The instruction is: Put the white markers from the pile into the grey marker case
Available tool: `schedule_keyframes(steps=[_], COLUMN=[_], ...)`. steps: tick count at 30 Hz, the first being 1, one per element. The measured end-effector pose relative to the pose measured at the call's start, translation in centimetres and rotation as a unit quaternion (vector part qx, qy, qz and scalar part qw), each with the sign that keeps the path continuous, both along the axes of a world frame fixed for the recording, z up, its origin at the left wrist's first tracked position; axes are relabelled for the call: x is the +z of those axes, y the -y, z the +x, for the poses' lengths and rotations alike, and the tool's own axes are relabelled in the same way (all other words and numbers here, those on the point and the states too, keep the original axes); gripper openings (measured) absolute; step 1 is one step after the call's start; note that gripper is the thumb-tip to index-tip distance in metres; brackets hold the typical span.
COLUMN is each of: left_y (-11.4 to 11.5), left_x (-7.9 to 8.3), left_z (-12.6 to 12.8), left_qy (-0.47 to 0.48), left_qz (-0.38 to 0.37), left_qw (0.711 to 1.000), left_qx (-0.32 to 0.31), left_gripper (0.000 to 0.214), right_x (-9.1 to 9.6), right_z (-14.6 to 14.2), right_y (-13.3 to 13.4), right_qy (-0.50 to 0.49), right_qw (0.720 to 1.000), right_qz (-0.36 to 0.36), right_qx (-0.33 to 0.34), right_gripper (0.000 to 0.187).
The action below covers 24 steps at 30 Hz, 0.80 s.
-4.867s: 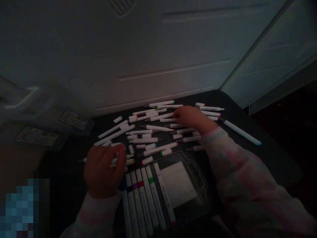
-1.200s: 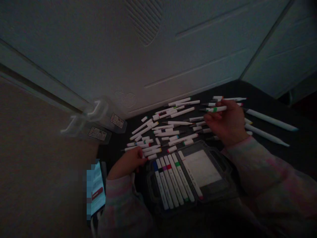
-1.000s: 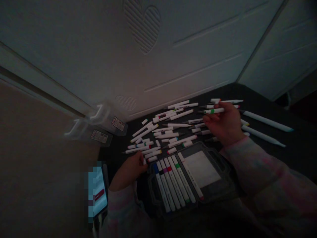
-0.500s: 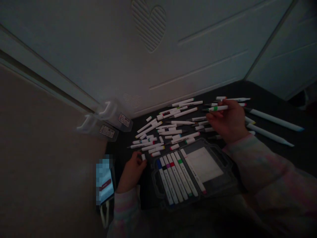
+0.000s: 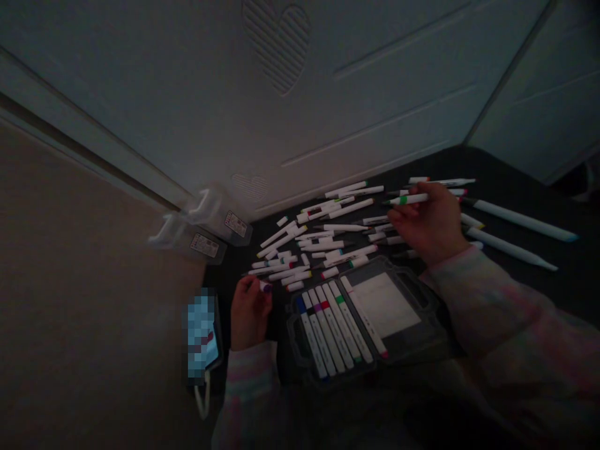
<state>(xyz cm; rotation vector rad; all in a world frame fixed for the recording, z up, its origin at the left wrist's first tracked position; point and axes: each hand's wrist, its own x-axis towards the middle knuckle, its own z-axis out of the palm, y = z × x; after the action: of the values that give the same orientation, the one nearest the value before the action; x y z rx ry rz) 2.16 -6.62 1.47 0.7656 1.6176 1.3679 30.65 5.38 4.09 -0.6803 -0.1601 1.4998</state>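
Observation:
Pinched in my left hand (image 5: 248,312) is a small white marker cap (image 5: 265,287) with a purple end, held left of the marker case. My right hand (image 5: 429,219) grips an uncapped white marker (image 5: 410,199) with a green band, its dark tip pointing left above the scattered pens. Many loose white markers and caps (image 5: 349,228) lie on the dark table between and beyond my hands. In front of me rests an open clear plastic case (image 5: 293,340). Several capped markers (image 5: 328,331) stand side by side in its left half, and one pink-ended marker (image 5: 365,319) lies by the hinge.
Two clear plastic containers (image 5: 218,215) with labels stand at the table's left back corner. A lit phone (image 5: 213,350) with a white cable lies at the left edge. A white panel (image 5: 375,119) with heart reliefs rises behind the table. Larger-looking markers (image 5: 525,220) lie at right.
My left hand has turned and lifted slightly, so the cap's purple end now shows. My right hand has shifted a little left with the green-banded marker still in it.

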Motion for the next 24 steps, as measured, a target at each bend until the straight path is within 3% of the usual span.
schedule_keyframes(steps=[2, 5, 9, 12, 16, 20, 24], left_y=[-0.1, -0.2, -0.2, 0.0, 0.3, 0.4, 0.1], left_x=[0.2, 0.3, 0.2, 0.0, -0.7, -1.5, -1.8], left_z=[0.3, 0.5, 0.3, 0.2, 0.2, 0.6, 0.6], left_qy=[0.072, 0.136, 0.136, 0.066, -0.107, -0.262, -0.358], left_qz=[0.002, 0.001, 0.006, 0.008, 0.016, -0.008, -0.010], left_qw=[0.997, 0.990, 0.990, 0.997, 0.994, 0.963, 0.928], left_qx=[-0.015, -0.035, -0.045, -0.037, -0.009, -0.057, -0.102], left_gripper=[0.012, 0.019, 0.020, 0.014, 0.013, 0.015, 0.020], right_x=[0.1, 0.1, -0.1, -0.3, -0.2, 0.0, 0.0], right_z=[0.0, 0.2, 0.3, 0.4, 0.5, 0.5, 0.4], right_y=[0.0, 0.0, 0.0, -0.1, -0.1, -0.1, -0.1], right_qy=[0.000, 0.006, 0.013, 0.014, 0.017, 0.016, 0.009], right_qw=[1.000, 1.000, 1.000, 1.000, 1.000, 1.000, 1.000], right_qz=[-0.001, 0.000, 0.011, 0.013, 0.009, 0.008, 0.010], right_qx=[-0.003, -0.013, -0.009, -0.002, -0.008, -0.005, -0.006], right_gripper=[0.016, 0.015, 0.012, 0.011, 0.013, 0.013, 0.015])
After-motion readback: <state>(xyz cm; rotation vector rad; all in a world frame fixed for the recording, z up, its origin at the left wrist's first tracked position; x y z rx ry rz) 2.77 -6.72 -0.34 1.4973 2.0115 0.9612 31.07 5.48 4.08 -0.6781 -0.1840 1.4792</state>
